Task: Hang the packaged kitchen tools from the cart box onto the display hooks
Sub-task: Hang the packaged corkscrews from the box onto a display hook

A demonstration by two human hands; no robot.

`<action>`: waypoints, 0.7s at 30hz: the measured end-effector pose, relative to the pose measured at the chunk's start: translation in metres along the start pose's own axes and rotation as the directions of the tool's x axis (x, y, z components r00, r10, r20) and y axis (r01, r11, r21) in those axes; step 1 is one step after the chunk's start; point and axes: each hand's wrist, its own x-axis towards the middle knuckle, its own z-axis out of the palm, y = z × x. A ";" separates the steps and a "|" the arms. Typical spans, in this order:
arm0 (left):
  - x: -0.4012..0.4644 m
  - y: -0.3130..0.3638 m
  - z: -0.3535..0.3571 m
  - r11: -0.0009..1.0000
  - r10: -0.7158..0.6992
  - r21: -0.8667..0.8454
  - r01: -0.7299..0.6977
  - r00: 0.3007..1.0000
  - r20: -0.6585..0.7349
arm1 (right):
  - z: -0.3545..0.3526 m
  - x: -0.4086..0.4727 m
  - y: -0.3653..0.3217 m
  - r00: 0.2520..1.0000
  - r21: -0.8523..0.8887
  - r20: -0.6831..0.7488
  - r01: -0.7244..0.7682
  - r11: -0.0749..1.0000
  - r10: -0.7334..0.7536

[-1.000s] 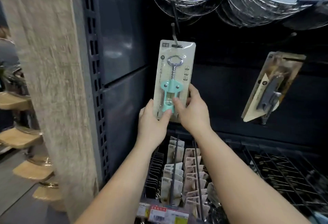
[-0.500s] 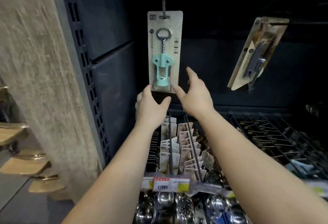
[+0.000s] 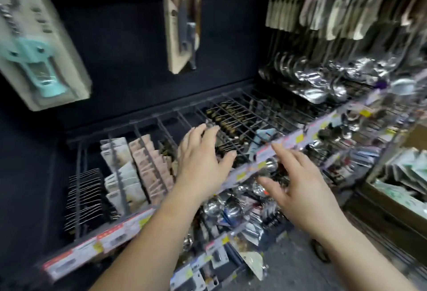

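Two hands are in view, both spread wide and holding nothing. The left hand is at 6 o'clock of the centre, the right hand at 4 o'clock. One corkscrew pack hangs at 10 o'clock, one box at 3 o'clock.

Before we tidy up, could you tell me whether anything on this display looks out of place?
Yes: a light blue item lies loose across the wire hooks rather than hanging. Blur hides what it is.
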 end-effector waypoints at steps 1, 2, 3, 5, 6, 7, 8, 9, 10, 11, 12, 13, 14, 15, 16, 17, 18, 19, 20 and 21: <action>0.005 0.016 0.015 0.999 0.041 -0.005 -0.041 0.999 0.028 | -0.007 -0.015 0.018 0.999 -0.016 -0.004 -0.047 0.999 0.047; 0.010 0.033 0.029 0.997 0.079 -0.016 -0.078 0.996 0.053 | -0.015 -0.029 0.038 0.995 -0.028 -0.011 -0.098 0.995 0.098; 0.014 0.052 0.045 0.993 0.113 -0.026 -0.112 0.990 0.079 | -0.024 -0.041 0.058 0.990 -0.039 -0.026 -0.143 0.989 0.142; 0.021 0.092 0.079 0.985 0.173 -0.043 -0.169 0.975 0.136 | -0.044 -0.061 0.096 0.973 -0.056 -0.066 -0.224 0.973 0.221; 0.022 0.112 0.096 0.979 0.202 -0.058 -0.195 0.966 0.164 | -0.056 -0.068 0.114 0.962 -0.062 -0.082 -0.265 0.962 0.260; 0.022 0.132 0.113 0.972 0.232 -0.071 -0.223 0.954 0.188 | -0.068 -0.073 0.132 0.950 -0.068 -0.092 -0.305 0.950 0.298; 0.021 0.152 0.130 0.963 0.267 -0.079 -0.256 0.941 0.207 | -0.080 -0.076 0.151 0.938 -0.076 -0.108 -0.339 0.938 0.330; 0.018 0.170 0.148 0.954 0.300 -0.086 -0.288 0.926 0.228 | -0.091 -0.078 0.170 0.926 -0.087 -0.126 -0.368 0.926 0.356; 0.014 0.187 0.163 0.944 0.330 -0.098 -0.315 0.910 0.251 | -0.102 -0.078 0.187 0.914 -0.099 -0.144 -0.395 0.913 0.380; 0.008 0.202 0.178 0.935 0.355 -0.113 -0.337 0.893 0.278 | -0.113 -0.077 0.205 0.903 -0.108 -0.161 -0.418 0.902 0.399; 0.002 0.215 0.192 0.926 0.378 -0.127 -0.356 0.874 0.306 | -0.123 -0.075 0.222 0.893 -0.116 -0.173 -0.437 0.892 0.416; -0.004 0.226 0.204 0.917 0.400 -0.139 -0.375 0.857 0.326 | -0.133 -0.073 0.237 0.883 -0.118 -0.182 -0.455 0.882 0.432; -0.009 0.235 0.216 0.906 0.423 -0.150 -0.395 0.844 0.331 | -0.144 -0.070 0.252 0.874 -0.118 -0.186 -0.473 0.873 0.449; -0.013 0.241 0.228 0.898 0.440 -0.156 -0.411 0.835 0.330 | -0.154 -0.066 0.266 0.865 -0.119 -0.194 -0.489 0.864 0.463; -0.015 0.247 0.239 0.892 0.451 -0.156 -0.424 0.826 0.337 | -0.164 -0.062 0.280 0.858 -0.122 -0.206 -0.500 0.857 0.471; -0.015 0.250 0.249 0.890 0.455 -0.149 -0.431 0.817 0.353 | -0.172 -0.056 0.294 0.849 -0.122 -0.219 -0.512 0.850 0.480; -0.014 0.253 0.259 0.887 0.458 -0.140 -0.440 0.808 0.371 | -0.180 -0.052 0.307 0.840 -0.121 -0.235 -0.525 0.842 0.490; -0.011 0.256 0.268 0.887 0.458 -0.135 -0.442 0.800 0.388 | -0.186 -0.047 0.321 0.831 -0.117 -0.248 -0.536 0.836 0.498; -0.005 0.260 0.276 0.888 0.454 -0.132 -0.440 0.795 0.403 | -0.191 -0.042 0.334 0.823 -0.113 -0.262 -0.545 0.831 0.504; 0.001 0.264 0.285 0.891 0.447 -0.129 -0.435 0.792 0.417 | -0.195 -0.038 0.346 0.810 -0.105 -0.271 -0.561 0.821 0.520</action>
